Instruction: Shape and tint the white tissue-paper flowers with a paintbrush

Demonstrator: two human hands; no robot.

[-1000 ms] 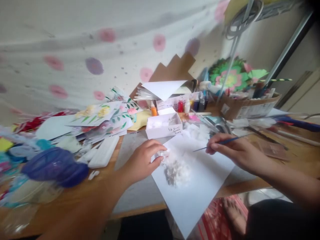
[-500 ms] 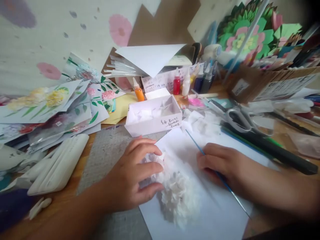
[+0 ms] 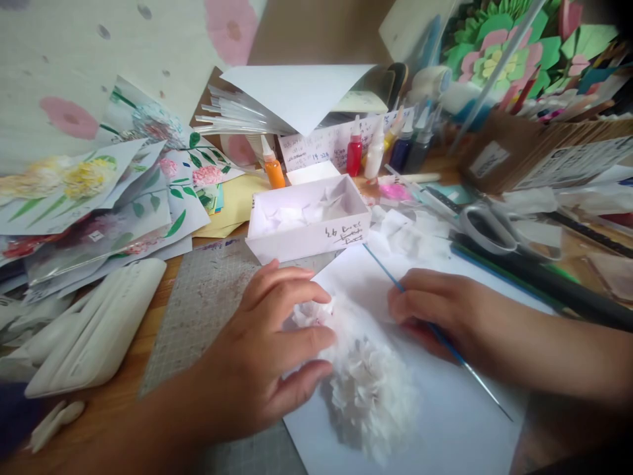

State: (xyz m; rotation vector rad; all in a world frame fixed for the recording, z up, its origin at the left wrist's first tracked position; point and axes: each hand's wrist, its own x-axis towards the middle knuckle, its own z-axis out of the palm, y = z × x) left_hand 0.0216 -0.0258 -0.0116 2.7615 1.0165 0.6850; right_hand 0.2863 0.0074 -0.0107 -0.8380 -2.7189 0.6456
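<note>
A white paper flower cluster [image 3: 368,389] lies on a white sheet [image 3: 445,422] in front of me. My left hand [image 3: 267,349] rests on the sheet's left edge, its fingers curled round the top of the cluster and pinching small white petals. My right hand [image 3: 435,310] lies on the sheet to the right of the flower, closed on a thin blue stick [image 3: 395,280] that runs under the fingers and out towards the lower right.
A white box of paper scraps [image 3: 309,224] stands just beyond the sheet on a grey cutting mat [image 3: 208,297]. Paint bottles [image 3: 354,153], scissors [image 3: 487,231], flower cards [image 3: 99,191] and a white case [image 3: 93,326] crowd the wooden table.
The view has moved in closer and lower over the sheet. My right hand has come down from a raised hold and now rests flat on the paper with the stick.
</note>
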